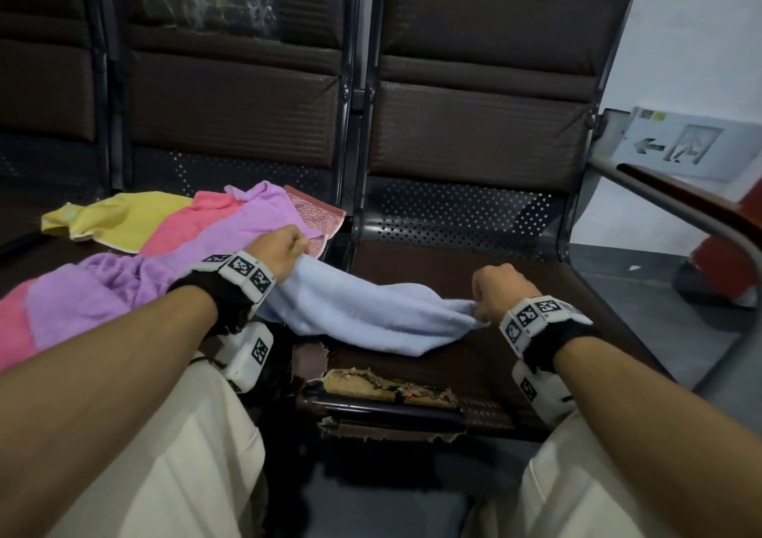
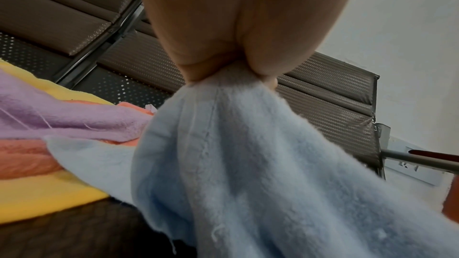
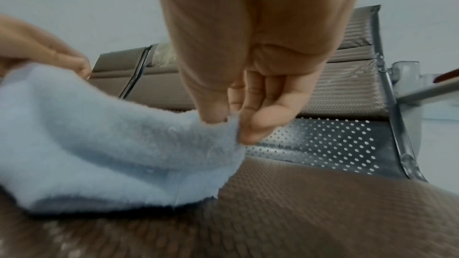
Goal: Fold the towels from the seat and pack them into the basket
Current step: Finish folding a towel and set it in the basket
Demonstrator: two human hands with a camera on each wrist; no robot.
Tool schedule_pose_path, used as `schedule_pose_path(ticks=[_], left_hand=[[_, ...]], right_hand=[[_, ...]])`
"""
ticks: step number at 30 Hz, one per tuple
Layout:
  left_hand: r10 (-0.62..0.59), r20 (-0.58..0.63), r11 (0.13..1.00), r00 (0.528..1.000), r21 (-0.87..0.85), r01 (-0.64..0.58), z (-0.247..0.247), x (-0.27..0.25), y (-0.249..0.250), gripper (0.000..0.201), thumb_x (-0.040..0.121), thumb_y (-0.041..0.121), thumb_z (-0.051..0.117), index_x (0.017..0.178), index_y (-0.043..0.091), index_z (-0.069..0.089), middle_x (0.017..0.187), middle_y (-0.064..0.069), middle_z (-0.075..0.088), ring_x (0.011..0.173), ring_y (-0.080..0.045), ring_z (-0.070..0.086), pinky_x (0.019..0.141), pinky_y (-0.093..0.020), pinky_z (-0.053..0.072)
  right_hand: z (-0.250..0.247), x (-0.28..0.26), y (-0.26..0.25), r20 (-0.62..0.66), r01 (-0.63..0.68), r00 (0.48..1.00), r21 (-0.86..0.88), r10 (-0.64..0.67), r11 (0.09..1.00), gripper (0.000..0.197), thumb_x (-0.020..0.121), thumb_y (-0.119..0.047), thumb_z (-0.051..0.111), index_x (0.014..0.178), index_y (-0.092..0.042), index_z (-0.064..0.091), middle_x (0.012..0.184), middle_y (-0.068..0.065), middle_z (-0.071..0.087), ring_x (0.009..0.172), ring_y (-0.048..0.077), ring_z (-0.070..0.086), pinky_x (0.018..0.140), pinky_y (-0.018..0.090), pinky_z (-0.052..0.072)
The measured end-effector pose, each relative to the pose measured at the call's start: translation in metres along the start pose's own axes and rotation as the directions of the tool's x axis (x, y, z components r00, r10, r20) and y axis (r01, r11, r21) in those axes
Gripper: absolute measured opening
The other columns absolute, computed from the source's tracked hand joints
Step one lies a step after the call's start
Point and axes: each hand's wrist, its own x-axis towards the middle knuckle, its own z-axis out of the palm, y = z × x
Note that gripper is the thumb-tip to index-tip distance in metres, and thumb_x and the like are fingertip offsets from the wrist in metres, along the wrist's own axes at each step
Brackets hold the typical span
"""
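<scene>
Holding the blue towel [image 1: 371, 314] stretched between you, left hand [image 1: 284, 253] and right hand [image 1: 497, 292] each pinched an end; looked like spreading came next, then the first fold.

My bare forearms, black wrist straps [image 1: 554, 341], white bands of black-and-white square markers [image 1: 243, 269], white camera boxes [image 1: 247, 352] beneath, cream trousers [image 1: 173, 455]

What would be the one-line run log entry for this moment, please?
step: spreading blue towel | left hand: pinches one end | right hand: pinches other end | basket: not visible
</scene>
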Motion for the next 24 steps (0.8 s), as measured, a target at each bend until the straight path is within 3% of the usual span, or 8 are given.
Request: schedule_pose_path(ticks=[2, 5, 7, 13, 15, 18, 20, 24], left_hand=[[-0.003, -0.015, 1.0, 1.0, 0.016, 0.003, -0.001, 0.001, -0.001, 0.027, 0.099, 0.021, 0.038, 0.101, 0.005, 0.06, 0.109, -0.012, 0.065, 0.092, -0.021, 0.053, 0.076, -0.025, 0.031], [-0.015, -0.03, 1.0, 0.999, 0.027, 0.016, -0.003, 0.0, -0.004, 0.029, 0.099, 0.02, 0.038, 0.101, 0.003, 0.061, 0.109, -0.016, 0.065, 0.099, -0.028, 0.057, 0.077, -0.027, 0.032], [-0.031, -0.031, 0.999, 0.999, 0.041, 0.032, -0.006, -0.001, -0.004, 0.031, 0.099, 0.021, 0.037, 0.102, 0.001, 0.06, 0.108, -0.019, 0.065, 0.1, -0.031, 0.057, 0.078, -0.03, 0.034], [-0.043, -0.067, 0.998, 0.997, 0.04, 0.046, -0.006, -0.007, 0.004, 0.035, 0.1, 0.023, 0.033, 0.101, -0.002, 0.059, 0.106, -0.023, 0.063, 0.098, -0.034, 0.056, 0.081, -0.034, 0.036], [-0.072, -0.083, 0.997, 0.994, 0.016, 0.074, -0.007, -0.007, 0.008, 0.038, 0.1, 0.022, 0.031, 0.104, -0.003, 0.059, 0.11, -0.024, 0.062, 0.102, -0.036, 0.055, 0.088, -0.036, 0.038], [-0.184, -0.1, 0.983, 0.978, -0.031, 0.182, -0.013, -0.008, 0.015, 0.034, 0.1, 0.017, 0.031, 0.117, -0.003, 0.052, 0.123, -0.024, 0.056, 0.112, -0.036, 0.053, 0.094, -0.041, 0.039], [-0.177, -0.117, 0.984, 0.977, -0.029, 0.174, -0.016, -0.01, 0.019, 0.033, 0.099, 0.01, 0.031, 0.126, -0.002, 0.047, 0.13, -0.022, 0.05, 0.117, -0.034, 0.052, 0.096, -0.04, 0.043], [-0.105, -0.135, 0.993, 0.985, 0.031, 0.111, -0.018, -0.012, 0.023, 0.03, 0.098, 0.008, 0.033, 0.118, -0.004, 0.052, 0.124, -0.023, 0.054, 0.114, -0.035, 0.053, 0.095, -0.041, 0.043]], right_hand=[[-0.006, 0.0, 0.004, -0.035, 0.005, 0.999, 0.127, 0.0, 0.992, 0.004, 0.077, -0.013, 0.07, 0.08, -0.013, 0.068, 0.089, 0.011, 0.066, 0.078, 0.025, 0.065, 0.069, 0.033, 0.056], [-0.012, -0.003, 0.01, -0.025, 0.043, 0.999, 0.322, -0.037, 0.946, 0.015, 0.08, -0.008, 0.068, 0.066, -0.011, 0.069, 0.068, 0.01, 0.07, 0.059, 0.02, 0.069, 0.055, 0.025, 0.057], [-0.012, -0.008, 0.014, 0.031, 0.039, 0.998, 0.465, -0.061, 0.885, 0.016, 0.082, -0.005, 0.066, 0.066, -0.009, 0.07, 0.064, 0.008, 0.069, 0.054, 0.018, 0.069, 0.05, 0.023, 0.054], [-0.013, -0.015, 0.026, 0.18, -0.072, 0.967, 0.87, -0.178, 0.488, 0.023, 0.091, 0.008, 0.044, 0.099, 0.004, 0.066, 0.071, 0.01, 0.068, 0.059, 0.015, 0.068, 0.052, 0.021, 0.055], [-0.012, -0.016, 0.025, 0.159, -0.087, 0.97, 0.932, -0.182, 0.351, 0.028, 0.091, 0.01, 0.039, 0.106, -0.004, 0.059, 0.087, 0.011, 0.065, 0.068, 0.015, 0.065, 0.052, 0.021, 0.054], [-0.013, -0.016, 0.03, 0.026, -0.001, 0.99, 0.984, -0.141, 0.177, 0.034, 0.09, 0.015, 0.04, 0.096, -0.019, 0.041, 0.097, 0.014, 0.061, 0.071, 0.02, 0.062, 0.05, 0.024, 0.055], [-0.013, -0.012, 0.035, -0.05, 0.089, 0.984, 0.971, -0.173, 0.22, 0.04, 0.087, 0.02, 0.034, 0.089, -0.019, 0.043, 0.096, 0.017, 0.06, 0.074, 0.021, 0.062, 0.052, 0.026, 0.056], [-0.009, -0.012, 0.04, -0.039, 0.199, 0.97, 0.693, -0.24, 0.692, 0.045, 0.086, 0.013, 0.035, 0.072, -0.015, 0.067, 0.092, 0.012, 0.064, 0.072, 0.019, 0.069, 0.067, 0.028, 0.06]])
